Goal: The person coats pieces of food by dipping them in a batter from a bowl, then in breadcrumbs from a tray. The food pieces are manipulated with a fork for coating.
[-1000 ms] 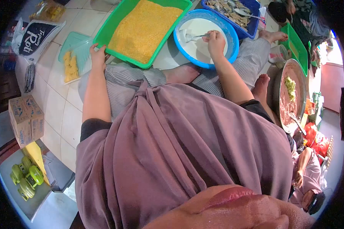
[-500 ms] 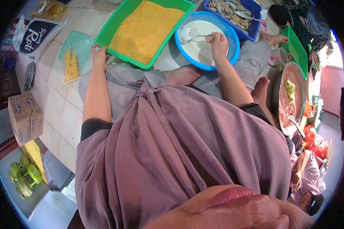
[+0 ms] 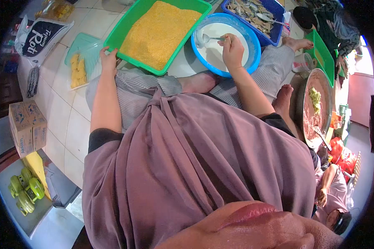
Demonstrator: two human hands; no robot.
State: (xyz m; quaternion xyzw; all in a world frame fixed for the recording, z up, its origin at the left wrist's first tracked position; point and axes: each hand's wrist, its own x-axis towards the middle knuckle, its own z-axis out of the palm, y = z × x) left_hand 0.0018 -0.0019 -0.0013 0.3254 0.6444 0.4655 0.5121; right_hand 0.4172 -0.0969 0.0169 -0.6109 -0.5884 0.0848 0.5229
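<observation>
My right hand (image 3: 232,50) is closed around the handle of a ladle (image 3: 205,38), its bowl over the thin white batter (image 3: 220,50) in a round blue basin (image 3: 254,62). A rectangular green tray (image 3: 142,67) stands left of the basin, filled with yellow-orange crumbs (image 3: 158,35). At the tray's near left corner, my left hand (image 3: 108,60) holds the rim, partly hidden behind it. Beside that hand lies a clear plastic bag with yellow sticks (image 3: 77,71) in it, on a pale green lid (image 3: 77,42).
Behind the basin is a dark blue tray (image 3: 271,38) of folded pieces with a spoon. To the right sit a second green tray (image 3: 319,52) and a large pan (image 3: 308,120) of brownish mix. A flour bag (image 3: 40,36) and a carton (image 3: 28,126) lie left. Another person (image 3: 334,191) sits at lower right.
My right hand has tilted and shifted slightly left, and the ladle's bowl has turned within the basin. My left hand stays at the tray's corner.
</observation>
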